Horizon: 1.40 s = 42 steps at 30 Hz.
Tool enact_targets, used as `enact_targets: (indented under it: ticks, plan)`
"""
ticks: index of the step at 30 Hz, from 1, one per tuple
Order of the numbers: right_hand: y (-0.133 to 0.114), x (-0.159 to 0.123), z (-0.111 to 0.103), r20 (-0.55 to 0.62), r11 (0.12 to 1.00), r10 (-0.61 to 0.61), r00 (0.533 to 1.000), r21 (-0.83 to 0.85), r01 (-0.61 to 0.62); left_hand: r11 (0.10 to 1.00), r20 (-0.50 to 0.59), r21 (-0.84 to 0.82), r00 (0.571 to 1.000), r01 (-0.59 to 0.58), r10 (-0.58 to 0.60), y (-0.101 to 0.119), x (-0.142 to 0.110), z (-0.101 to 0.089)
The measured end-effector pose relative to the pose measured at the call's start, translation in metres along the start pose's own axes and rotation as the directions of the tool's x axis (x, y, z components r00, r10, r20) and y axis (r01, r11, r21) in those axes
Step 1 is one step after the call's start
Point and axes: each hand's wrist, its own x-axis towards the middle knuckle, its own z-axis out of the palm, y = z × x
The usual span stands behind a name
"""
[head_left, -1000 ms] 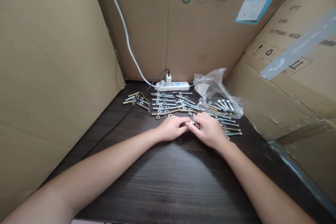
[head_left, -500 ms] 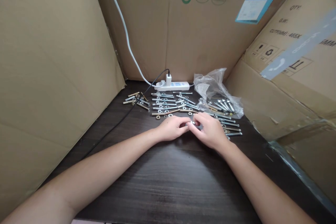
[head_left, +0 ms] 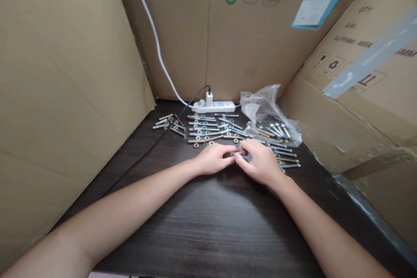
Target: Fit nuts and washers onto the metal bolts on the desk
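My left hand (head_left: 213, 159) and my right hand (head_left: 259, 161) meet fingertip to fingertip just above the dark table (head_left: 202, 230). Between them is a small silvery metal piece (head_left: 240, 152), pinched by my right thumb and fingers; its exact kind is too small and covered to tell. The left fingers are closed in a pinch against the same spot, and what lies inside them is hidden. Behind the hands lie rows of metal sleeves and bolts (head_left: 203, 129) with loose nuts (head_left: 196, 145) and washers. More long bolts (head_left: 289, 166) stick out beyond my right hand.
At the back stands a white power strip (head_left: 223, 107) with a plugged-in adapter. A black cable (head_left: 143, 160) crosses the table's left side. A clear plastic bag (head_left: 260, 106) with bolts lies back right; a smaller hardware pile (head_left: 169, 125) lies left. Cardboard boxes (head_left: 176, 30) wall three sides.
The small metal piece has turned slightly between the fingertips and shows less of its bright face. Both hands stay in nearly the same place.
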Motion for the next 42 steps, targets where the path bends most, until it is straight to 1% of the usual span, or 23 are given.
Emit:
enact_targets:
  ticks: [5,9,13,16,19,23,29,37,42]
  plan:
    - [0.0015,0.0010,0.0024,0.036,1.000,-0.014,0.999,0.012,0.014,0.999,-0.006,-0.039,1.000,-0.003,0.002,-0.0010,0.0001,0.0011]
    - [0.0031,0.0005,0.0036,0.030,1.000,0.008,1.000,0.008,-0.008,0.998,-0.012,-0.056,1.000,0.004,-0.005,-0.0010,0.0004,0.0012]
    - [0.0007,-0.0005,0.0011,0.005,1.000,0.021,1.000,0.016,-0.021,0.999,-0.001,-0.035,1.000,0.015,-0.015,0.0002,-0.0002,0.0005]
    - [-0.0003,-0.0003,0.0006,0.023,0.999,0.012,1.000,0.039,-0.013,1.000,-0.007,-0.015,1.000,0.016,-0.016,-0.0008,-0.0003,0.0010]
    - [0.0015,0.0004,0.0029,0.042,0.999,0.007,0.999,0.041,-0.009,0.999,-0.009,-0.033,1.000,0.013,-0.013,-0.0026,0.0002,0.0019]
    - [0.0045,0.0004,0.0052,0.032,1.000,0.015,0.999,0.018,-0.016,0.999,-0.011,-0.037,1.000,0.011,-0.011,-0.0025,0.0004,0.0019]
    - [0.0007,-0.0003,0.0004,0.013,1.000,0.007,1.000,0.015,-0.007,1.000,-0.006,-0.014,1.000,0.001,-0.001,-0.0005,-0.0004,0.0008]
    - [0.0044,0.0004,0.0045,0.041,0.999,0.019,0.999,0.028,-0.020,1.000,-0.009,-0.024,1.000,0.014,-0.015,-0.0005,0.0004,0.0013]
    - [0.0010,0.0000,0.0000,0.028,0.999,0.007,1.000,0.036,-0.008,1.000,-0.010,0.006,1.000,0.002,-0.002,0.0017,-0.0001,-0.0001]
